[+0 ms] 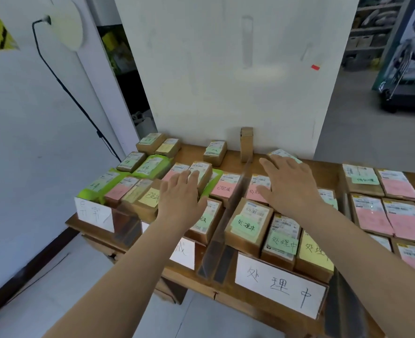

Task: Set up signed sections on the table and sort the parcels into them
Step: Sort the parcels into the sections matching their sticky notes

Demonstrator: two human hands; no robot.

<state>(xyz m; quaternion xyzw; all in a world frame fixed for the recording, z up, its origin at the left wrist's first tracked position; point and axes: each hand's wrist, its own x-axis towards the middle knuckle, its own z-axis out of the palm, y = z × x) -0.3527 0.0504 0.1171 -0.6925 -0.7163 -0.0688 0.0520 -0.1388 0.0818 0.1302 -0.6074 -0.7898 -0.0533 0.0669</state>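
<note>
1. Stood along the front edge of the table (328, 167): white paper signs, the clearest being the right sign (280, 285); likely placed there so each section could be read from the standing side.
2. Ran front to back between sections: clear dividers, one of them (228, 220) just left of the right sign, probably to keep neighbouring groups from mixing.
3. Lay in rows, labels up: small parcels, mostly brown boxes, with a few green bags (150, 167) at the far left; coloured notes on top, seemingly matching each to its section.
4. Stood on end against the back wall, apart from the rows: one slim box (246, 143), perhaps not yet sorted.
5. Reached forward, palm down, over the middle section: left hand (181, 197), fingers straight and slightly spread, on or just over a box (200, 174), nothing gripped.
6. Stretched over the next section: right hand (289, 185), palm down, fingers relaxed and splayed, holding nothing; contact with the parcels beneath not clear.
</note>
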